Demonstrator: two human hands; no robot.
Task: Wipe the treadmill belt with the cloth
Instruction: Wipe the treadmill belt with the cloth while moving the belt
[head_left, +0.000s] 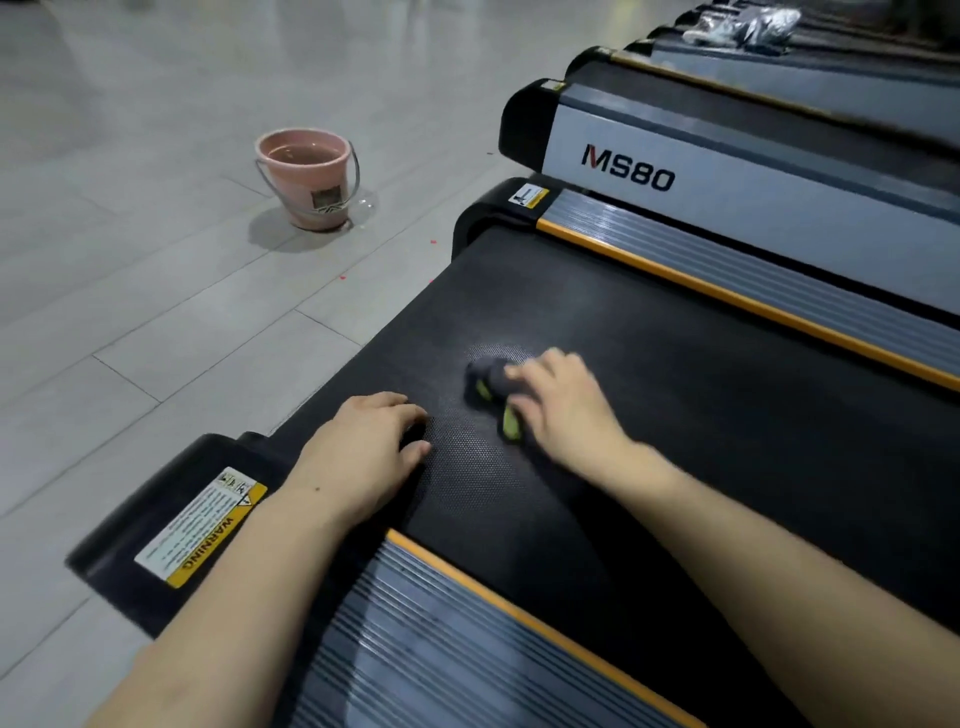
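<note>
Dark grey with a yellow-green edge, the cloth (491, 383) lies bunched on the black treadmill belt (675, 415), near the belt's rear end and roughly midway across its width. It sits directly under the right hand (563, 402), whose fingers are curled down over it and press it to the textured surface; motion blur hides the exact grip. The left hand (371, 449) is just beside it toward the floor side, flat on the belt close to the near edge, fingers loosely bent and holding nothing, apparently bracing. So the right hand is the working one. The belt's long axis runs away to the right of the view, between the orange-trimmed side rails (727, 296), and most of its unwiped-looking length lies that way, so strokes likely need to travel along it. Out on the tiled floor, well apart, stands a pink bucket (306, 179).
</note>
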